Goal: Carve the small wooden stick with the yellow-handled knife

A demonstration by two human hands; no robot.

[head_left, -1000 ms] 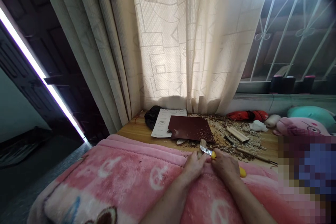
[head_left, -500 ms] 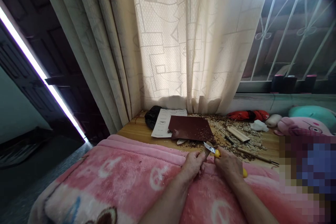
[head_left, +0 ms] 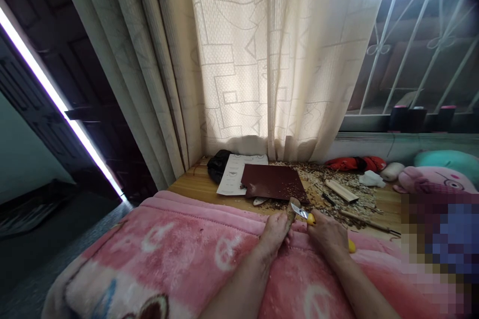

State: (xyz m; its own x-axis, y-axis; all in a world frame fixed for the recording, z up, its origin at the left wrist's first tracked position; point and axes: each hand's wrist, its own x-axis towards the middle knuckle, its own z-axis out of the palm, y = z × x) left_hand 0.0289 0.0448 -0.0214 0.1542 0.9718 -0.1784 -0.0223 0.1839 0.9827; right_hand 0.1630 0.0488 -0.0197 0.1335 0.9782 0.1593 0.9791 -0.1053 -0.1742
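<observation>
My left hand (head_left: 276, 232) is closed around a short brown piece of wood (head_left: 292, 211), whose upper end sticks out past the thumb. In my right hand (head_left: 328, 233) is a utility knife (head_left: 310, 219) with a yellow handle; the handle's end shows below the palm. The knife's silver blade (head_left: 297, 210) points up and left and lies against the wood's right side. Both hands are over the pink blanket (head_left: 179, 239), near the table's front edge. My left fingers hide the lower part of the wood.
On the wooden table (head_left: 198, 185) lie a dark red board (head_left: 275, 182), a printed white sheet (head_left: 232, 179), a black bag (head_left: 217, 165) and many wood shavings (head_left: 318, 179). To the right are a pale wood block (head_left: 341, 191), a thin stick (head_left: 368, 222), crumpled tissue (head_left: 371, 178) and a pink plush toy (head_left: 430, 179).
The piece of wood has turned in my left hand, so more of its upper end shows. The knife stays against it, and the view has shifted slightly.
</observation>
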